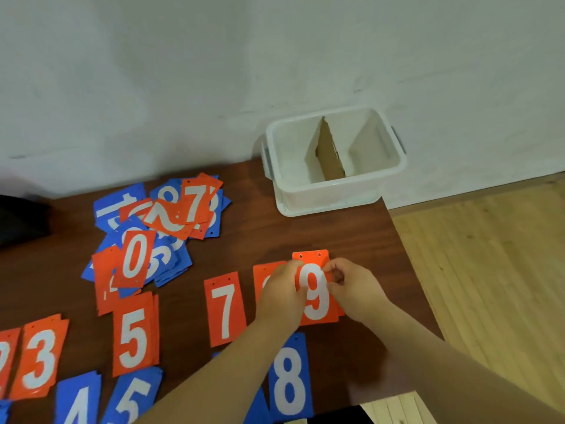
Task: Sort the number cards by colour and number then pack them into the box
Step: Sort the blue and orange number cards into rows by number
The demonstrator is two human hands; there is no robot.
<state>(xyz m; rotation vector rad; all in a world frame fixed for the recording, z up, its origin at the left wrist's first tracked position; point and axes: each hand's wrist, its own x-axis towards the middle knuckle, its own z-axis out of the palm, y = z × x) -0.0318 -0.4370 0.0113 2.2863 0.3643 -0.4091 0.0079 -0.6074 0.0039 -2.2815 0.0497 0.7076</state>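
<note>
Head view: left grip (pixel 282 289) and right grip (pixel 351 286) both pinching red 9 card (pixel 315 298) by its side edges, centre-right of frame. White box (pixel 324 200) upper right on bench (pixel 260 234). Mixed card pile (pixel 159 228) centre-left.

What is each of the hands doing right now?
Left hand: pinching the left edge of the orange rectangular number 9 card.
Right hand: pinching the same card's right edge.

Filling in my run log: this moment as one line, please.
phase: sorting | left hand, right hand: both grip orange 9 card | mixed pile: unsorted | box: no cards visible
</note>
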